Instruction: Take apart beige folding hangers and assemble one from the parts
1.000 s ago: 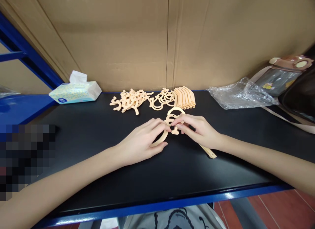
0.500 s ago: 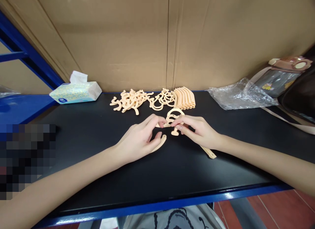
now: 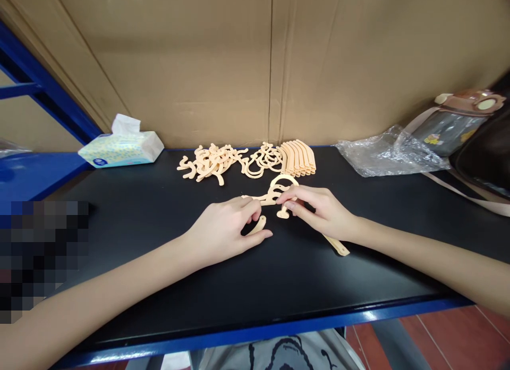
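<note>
My right hand point(image 3: 321, 208) is closed, thumb and index finger pinching a cream plastic hanger piece point(image 3: 283, 213) with a rounded end. Just beyond its fingertips lies a cream hook piece point(image 3: 283, 179) with a curved top, joined or overlapping with a branched piece point(image 3: 258, 199); I cannot tell which. My left hand point(image 3: 229, 226) hovers low over the table, thumb stretched away from loosely bent fingers. Partly under it lies a curved hanger arm point(image 3: 258, 225). Another hanger arm point(image 3: 338, 246) sticks out below my right wrist, its other end hidden.
Toward the back lie a loose heap of hook pieces point(image 3: 215, 163), looped pieces point(image 3: 261, 160) and a neat stack of curved arms point(image 3: 298, 158). A tissue pack point(image 3: 123, 148) stands left. Right are a crumpled clear bag point(image 3: 390, 152), a bottle point(image 3: 450, 126) and a dark bag point(image 3: 488, 157).
My left hand has drawn back a little to the left from my right hand and lowered over the curved arm, its thumb now stretched out. My right hand has hardly moved.
</note>
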A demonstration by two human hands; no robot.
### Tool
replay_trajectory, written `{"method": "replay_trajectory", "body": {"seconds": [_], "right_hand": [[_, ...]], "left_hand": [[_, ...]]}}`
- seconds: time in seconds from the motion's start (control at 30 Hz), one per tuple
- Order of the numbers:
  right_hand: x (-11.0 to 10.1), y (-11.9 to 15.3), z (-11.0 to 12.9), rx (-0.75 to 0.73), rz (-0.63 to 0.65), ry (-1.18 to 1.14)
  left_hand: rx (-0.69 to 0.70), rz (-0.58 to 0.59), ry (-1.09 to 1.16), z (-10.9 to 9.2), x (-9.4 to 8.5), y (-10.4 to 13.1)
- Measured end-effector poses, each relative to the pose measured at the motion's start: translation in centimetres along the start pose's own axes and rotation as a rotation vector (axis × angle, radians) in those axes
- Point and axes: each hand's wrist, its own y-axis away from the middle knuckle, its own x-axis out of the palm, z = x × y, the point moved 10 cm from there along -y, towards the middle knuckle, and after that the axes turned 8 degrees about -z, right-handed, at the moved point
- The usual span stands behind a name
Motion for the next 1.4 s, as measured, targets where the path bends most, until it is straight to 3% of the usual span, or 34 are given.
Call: {"method": "replay_trajectory", "body": {"seconds": [0.37, 0.8, 1.17, 1.4], "right_hand": [[0.0, 0.0, 0.0, 0.005, 0.002, -0.015], [0.1, 0.0, 0.1, 0.011, 0.009, -0.023], [0.2, 0.0, 0.2, -0.001, 0.032, -0.025], [0.5, 0.1, 0.3, -0.001, 0.054, -0.018]], "left_hand": [[0.027, 0.027, 0.085, -0.5, 0.4, 0.2], [0.383, -0.187, -0.183, -4.5, -1.5, 1.0], [0.42, -0.179, -0.139, -4.3, -1.1, 1.1], [0.419, -0.113, -0.085, -4.3, -0.9, 0.9]]}}
